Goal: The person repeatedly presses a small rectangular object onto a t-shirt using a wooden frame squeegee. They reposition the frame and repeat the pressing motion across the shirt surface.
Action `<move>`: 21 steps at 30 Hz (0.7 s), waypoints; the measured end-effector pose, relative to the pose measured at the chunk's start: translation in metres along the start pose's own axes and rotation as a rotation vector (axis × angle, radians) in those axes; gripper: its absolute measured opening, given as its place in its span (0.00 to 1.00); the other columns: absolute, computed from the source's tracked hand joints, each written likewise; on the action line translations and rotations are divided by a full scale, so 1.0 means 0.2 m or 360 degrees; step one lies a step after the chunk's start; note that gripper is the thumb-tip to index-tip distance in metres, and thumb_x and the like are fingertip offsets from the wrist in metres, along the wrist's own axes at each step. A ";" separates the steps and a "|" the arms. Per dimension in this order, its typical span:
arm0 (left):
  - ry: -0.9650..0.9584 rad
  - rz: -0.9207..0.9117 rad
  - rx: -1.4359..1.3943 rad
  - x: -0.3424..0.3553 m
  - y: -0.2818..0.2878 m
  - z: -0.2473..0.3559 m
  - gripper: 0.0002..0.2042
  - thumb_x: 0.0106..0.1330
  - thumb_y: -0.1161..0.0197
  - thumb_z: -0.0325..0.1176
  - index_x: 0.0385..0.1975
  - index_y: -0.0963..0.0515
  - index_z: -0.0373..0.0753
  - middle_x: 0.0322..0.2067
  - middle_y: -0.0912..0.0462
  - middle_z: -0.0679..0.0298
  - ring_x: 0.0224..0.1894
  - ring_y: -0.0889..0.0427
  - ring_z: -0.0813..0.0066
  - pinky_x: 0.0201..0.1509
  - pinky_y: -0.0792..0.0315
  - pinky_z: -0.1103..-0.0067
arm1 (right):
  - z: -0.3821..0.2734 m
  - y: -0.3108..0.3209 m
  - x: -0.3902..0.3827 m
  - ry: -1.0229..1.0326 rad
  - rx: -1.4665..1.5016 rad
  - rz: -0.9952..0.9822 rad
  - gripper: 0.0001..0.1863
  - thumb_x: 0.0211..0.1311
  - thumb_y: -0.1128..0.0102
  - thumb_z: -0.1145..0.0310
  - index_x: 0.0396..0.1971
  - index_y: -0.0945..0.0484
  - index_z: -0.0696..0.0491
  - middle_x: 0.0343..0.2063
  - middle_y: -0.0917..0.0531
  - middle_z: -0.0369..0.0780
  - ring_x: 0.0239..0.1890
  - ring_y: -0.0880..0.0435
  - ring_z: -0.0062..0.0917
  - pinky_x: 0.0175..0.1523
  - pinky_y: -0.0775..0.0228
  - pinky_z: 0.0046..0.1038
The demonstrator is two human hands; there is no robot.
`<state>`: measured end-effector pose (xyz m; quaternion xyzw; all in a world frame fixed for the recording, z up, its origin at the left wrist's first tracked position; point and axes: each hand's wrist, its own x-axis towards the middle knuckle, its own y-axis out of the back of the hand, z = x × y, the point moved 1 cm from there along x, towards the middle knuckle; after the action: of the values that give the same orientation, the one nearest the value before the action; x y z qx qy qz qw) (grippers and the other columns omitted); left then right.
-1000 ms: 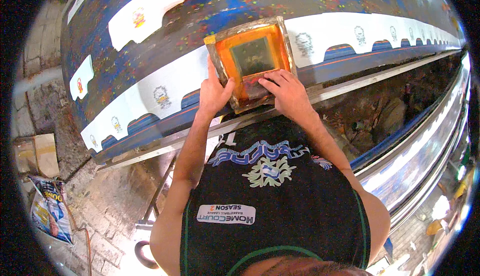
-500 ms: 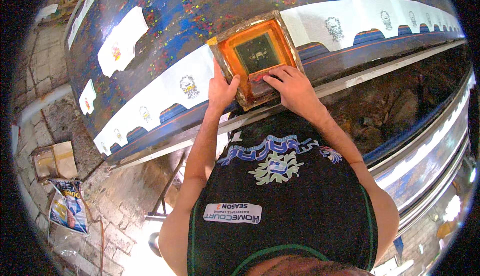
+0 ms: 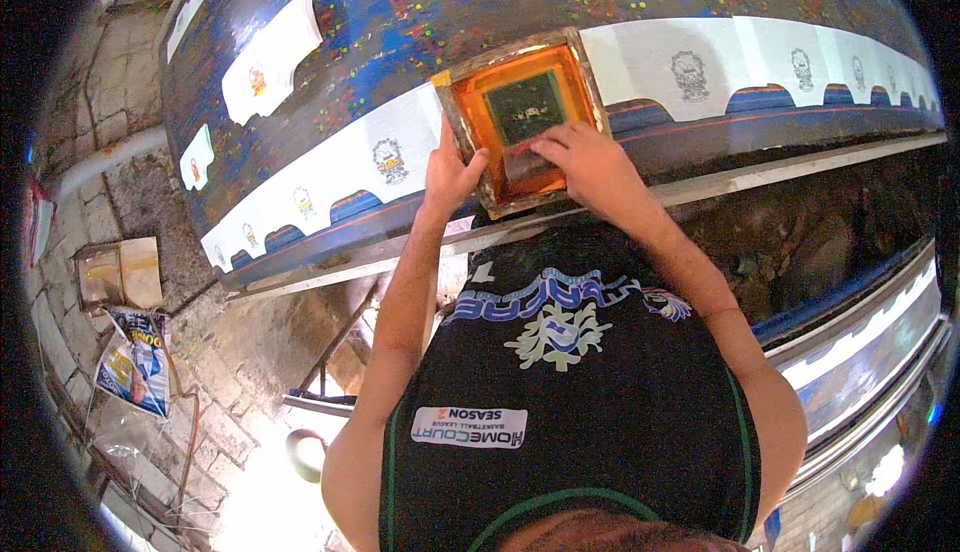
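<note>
My left hand (image 3: pixel 452 174) grips the left side of a wooden-framed screen (image 3: pixel 590 72) with an orange border and dark central panel, lying over a row of white fabric pieces (image 3: pixel 640 52). My right hand (image 3: pixel 590 167) has its bent fingers on a dark reddish squeegee blade (image 3: pixel 522 162) inside the screen's lower part, partly hidden by those fingers. The fabric pieces either side of the screen carry printed emblems, some grey, some with yellow.
A long paint-speckled table (image 3: pixel 420 7) holds small white piles (image 3: pixel 280 42) with red-yellow prints. A rail (image 3: pixel 760 162) runs along its front, with a second rail structure at right (image 3: pixel 870 322). On the paved floor lie cardboard (image 3: pixel 135 267) and a printed sack (image 3: pixel 135 362).
The view has shifted slightly. My right hand has moved a little upward within the screen frame; my left hand stays on its left side.
</note>
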<state>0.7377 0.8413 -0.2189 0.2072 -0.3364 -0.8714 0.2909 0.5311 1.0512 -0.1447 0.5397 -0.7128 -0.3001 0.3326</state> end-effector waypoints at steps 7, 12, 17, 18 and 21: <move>-0.0071 0.0028 -0.0011 0.00 0.01 0.05 0.53 0.66 0.30 0.40 0.85 0.57 0.34 0.38 0.09 0.39 0.37 0.08 0.37 0.42 0.15 0.53 | 0.15 -0.03 0.39 0.0017 -0.0197 0.0211 0.25 0.56 0.34 0.80 0.56 0.14 0.52 0.52 0.13 0.42 0.57 0.15 0.42 0.64 0.20 0.41; 0.0039 -0.0051 -0.0008 0.00 0.02 0.07 0.53 0.66 0.30 0.39 0.85 0.58 0.33 0.41 0.09 0.36 0.39 0.09 0.34 0.45 0.14 0.52 | 0.09 -0.05 0.32 -0.0093 -0.0177 0.0147 0.25 0.56 0.35 0.80 0.56 0.14 0.52 0.52 0.13 0.42 0.58 0.15 0.42 0.64 0.20 0.41; 0.0055 -0.0066 0.0009 -0.01 0.03 0.09 0.53 0.67 0.30 0.41 0.84 0.58 0.29 0.38 0.10 0.34 0.38 0.09 0.32 0.44 0.15 0.50 | -0.07 -0.02 0.02 -0.0121 -0.0110 -0.0059 0.25 0.57 0.36 0.81 0.57 0.14 0.50 0.53 0.13 0.41 0.59 0.15 0.41 0.64 0.20 0.41; 0.0102 -0.0098 0.0023 0.00 0.03 0.09 0.53 0.67 0.30 0.41 0.84 0.58 0.28 0.37 0.10 0.34 0.38 0.09 0.32 0.43 0.15 0.50 | -0.09 -0.02 -0.01 -0.0138 -0.0101 -0.0100 0.25 0.58 0.36 0.81 0.57 0.14 0.50 0.54 0.13 0.40 0.59 0.15 0.41 0.64 0.20 0.41; 0.0133 -0.0104 0.0034 0.00 0.03 0.10 0.52 0.67 0.30 0.42 0.84 0.57 0.30 0.38 0.10 0.35 0.38 0.09 0.33 0.44 0.15 0.50 | -0.12 0.00 -0.05 -0.0158 -0.0094 -0.0146 0.25 0.59 0.36 0.80 0.57 0.14 0.48 0.53 0.13 0.40 0.59 0.15 0.41 0.64 0.20 0.41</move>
<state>0.7293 0.8469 -0.2004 0.2572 -0.3262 -0.8674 0.2739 0.5522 1.0598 -0.1331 0.5462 -0.6937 -0.3624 0.2986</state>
